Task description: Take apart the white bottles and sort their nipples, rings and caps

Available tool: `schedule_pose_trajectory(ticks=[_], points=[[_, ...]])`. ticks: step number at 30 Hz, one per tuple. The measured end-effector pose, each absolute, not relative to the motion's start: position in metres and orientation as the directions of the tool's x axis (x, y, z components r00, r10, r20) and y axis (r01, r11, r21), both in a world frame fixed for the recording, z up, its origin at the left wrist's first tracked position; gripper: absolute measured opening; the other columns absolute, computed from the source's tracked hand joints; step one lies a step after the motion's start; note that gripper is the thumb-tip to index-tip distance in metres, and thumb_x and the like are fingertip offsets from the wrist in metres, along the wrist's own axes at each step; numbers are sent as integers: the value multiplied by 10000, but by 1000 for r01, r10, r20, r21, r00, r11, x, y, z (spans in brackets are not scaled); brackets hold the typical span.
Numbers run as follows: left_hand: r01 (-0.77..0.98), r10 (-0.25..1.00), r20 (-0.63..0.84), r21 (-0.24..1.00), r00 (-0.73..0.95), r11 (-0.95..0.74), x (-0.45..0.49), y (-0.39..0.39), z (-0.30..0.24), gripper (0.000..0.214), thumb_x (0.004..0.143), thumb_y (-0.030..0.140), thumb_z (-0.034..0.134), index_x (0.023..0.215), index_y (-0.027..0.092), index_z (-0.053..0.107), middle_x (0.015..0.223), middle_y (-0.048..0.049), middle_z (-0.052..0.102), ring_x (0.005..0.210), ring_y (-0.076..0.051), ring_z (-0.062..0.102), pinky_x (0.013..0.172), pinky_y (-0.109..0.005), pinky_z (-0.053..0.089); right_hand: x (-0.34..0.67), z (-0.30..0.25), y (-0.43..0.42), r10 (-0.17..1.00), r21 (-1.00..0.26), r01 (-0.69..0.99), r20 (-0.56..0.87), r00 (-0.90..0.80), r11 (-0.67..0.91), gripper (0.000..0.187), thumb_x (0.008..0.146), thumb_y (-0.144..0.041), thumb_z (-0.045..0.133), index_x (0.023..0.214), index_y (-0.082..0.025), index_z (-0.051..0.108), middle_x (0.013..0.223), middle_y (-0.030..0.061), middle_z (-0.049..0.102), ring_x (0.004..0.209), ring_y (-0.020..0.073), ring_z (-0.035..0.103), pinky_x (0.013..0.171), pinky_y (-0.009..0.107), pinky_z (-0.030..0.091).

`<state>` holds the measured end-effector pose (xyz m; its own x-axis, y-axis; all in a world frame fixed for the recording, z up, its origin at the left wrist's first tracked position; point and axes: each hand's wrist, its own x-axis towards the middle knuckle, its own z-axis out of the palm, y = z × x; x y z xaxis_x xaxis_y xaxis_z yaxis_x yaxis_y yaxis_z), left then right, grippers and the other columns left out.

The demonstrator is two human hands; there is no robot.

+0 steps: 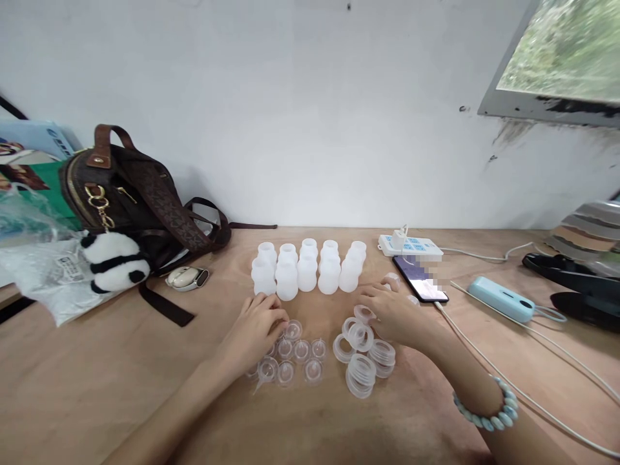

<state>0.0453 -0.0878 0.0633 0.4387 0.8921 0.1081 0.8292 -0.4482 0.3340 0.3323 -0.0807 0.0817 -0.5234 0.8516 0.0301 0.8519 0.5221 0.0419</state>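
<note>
At the table's near middle, the left hand (256,328) curls its fingers loosely on small clear silicone cups (295,360); the right hand (394,311), fingers narrowly bent, touches clear plastic rings (362,352). Beyond stand white plastic bottles (307,268). Bare plywood table (97,381) lies left; a brown handbag (130,194) meets the white wall.

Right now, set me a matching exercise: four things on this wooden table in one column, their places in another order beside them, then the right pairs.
Things:
1. white plastic bottle-shaped pieces
2. small clear round cups
3. clear plastic rings
4. black smartphone

Places:
A. under the left hand
B. by the right hand, in a heap
C. plugged in, beside the white power strip
D. in rows nearest the wall

Pairs: 1-D, 2-A, 3-B, 4-C
</note>
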Motion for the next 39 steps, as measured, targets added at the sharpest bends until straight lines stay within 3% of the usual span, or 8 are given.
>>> schedule_pose_trajectory(ticks=[4,7,13,22,26,31,34,39], points=[[828,874,142,279,464,-486,45,-89,60,230,918,176,499,969,178,724,1029,-89,669,1029,-306,551,882,-461,406,332,85,-83,849,19,850,14,-527,527,162,785,-52,580,877,-163,654,1016,108,701,1025,288,617,934,445,344],[763,834,199,339,514,-551,44,-87,54,347,898,104,464,1167,182,667,1137,-100,673,1069,-289,569,923,-452,435,331,87,-84,849,8,850,30,-528,528,161,831,-66,532,862,-179,643,980,96,706,987,270,624,936,448,337],[592,745,187,497,640,-634,43,-82,45,440,822,4,394,1030,215,719,1055,-58,720,968,-227,636,878,-367,478,329,90,-84,847,-52,845,7,-532,532,231,848,-31,464,890,-164,648,976,113,716,980,263,643,909,411,378],[481,839,52,799,542,-360,35,-81,48,491,807,64,436,1170,236,718,1212,-41,730,1133,-238,643,1012,-386,457,330,85,-78,844,-116,836,62,-532,536,310,860,-38,449,1027,-173,673,1042,110,739,1040,259,657,1026,463,332],[364,821,10,893,571,-264,29,-77,53,451,852,138,460,1244,217,670,1219,-63,728,1134,-248,649,975,-384,476,331,82,-76,840,-172,822,107,-532,543,294,849,-35,461,1008,-153,678,1038,124,743,1021,269,666,1060,488,308],[274,842,23,940,539,-201,26,-71,58,353,905,276,484,1179,196,692,1130,-86,762,1064,-248,675,942,-383,476,333,78,-72,826,-256,786,169,-538,563,289,820,-24,501,995,-155,689,1011,98,748,998,255,663,1017,448,372],[230,883,61,955,465,-187,26,-66,57,297,871,314,546,1071,177,719,1020,-89,788,980,-244,701,921,-383,485,334,80,-69,822,-326,755,245,-515,570,238,841,-67,529,976,-169,696,980,83,748,978,251,653,976,440,409],[161,939,184,958,290,-237,28,-63,56,203,798,298,615,858,150,739,771,-76,774,750,-218,703,754,-335,530,338,85,-68,821,-507,649,409,-399,567,154,872,-158,548,861,-201,696,875,54,748,857,226,671,857,401,471]])
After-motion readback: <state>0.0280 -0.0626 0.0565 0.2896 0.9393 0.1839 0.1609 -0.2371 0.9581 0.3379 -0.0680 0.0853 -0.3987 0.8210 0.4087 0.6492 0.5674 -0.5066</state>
